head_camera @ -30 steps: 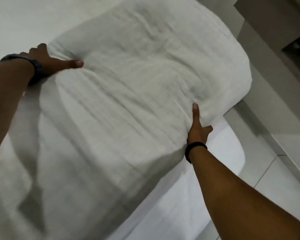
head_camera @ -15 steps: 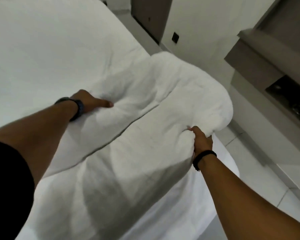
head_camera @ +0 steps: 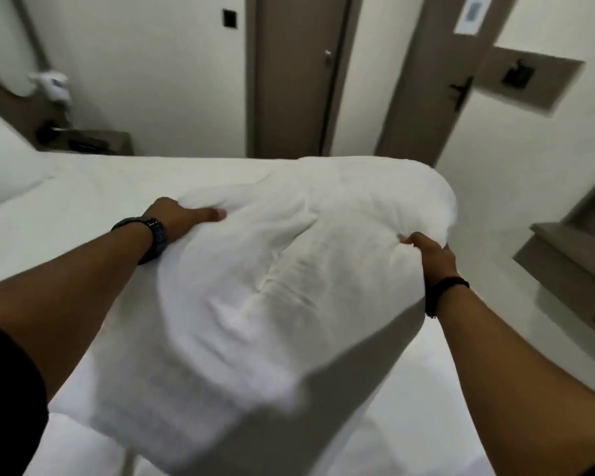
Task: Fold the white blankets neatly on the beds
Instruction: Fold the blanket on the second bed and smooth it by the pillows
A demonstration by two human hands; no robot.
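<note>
A thick white blanket, folded into a puffy bundle, is lifted above the bed in front of me. My left hand grips its left edge, thumb on top and fingers hidden underneath. My right hand clutches its right edge in a closed fist. The bundle's near end droops toward me and is blurred. A white pillow lies at the bed's far left.
Beyond the bed stand a brown door and a second door with a black handle. A dark nightstand sits at the far left by the headboard. A brown shelf unit juts out on the right.
Both hands have raised the blanket off the mattress, and it has bunched between them. My view has tilted up from the bed to the doors and wall.
</note>
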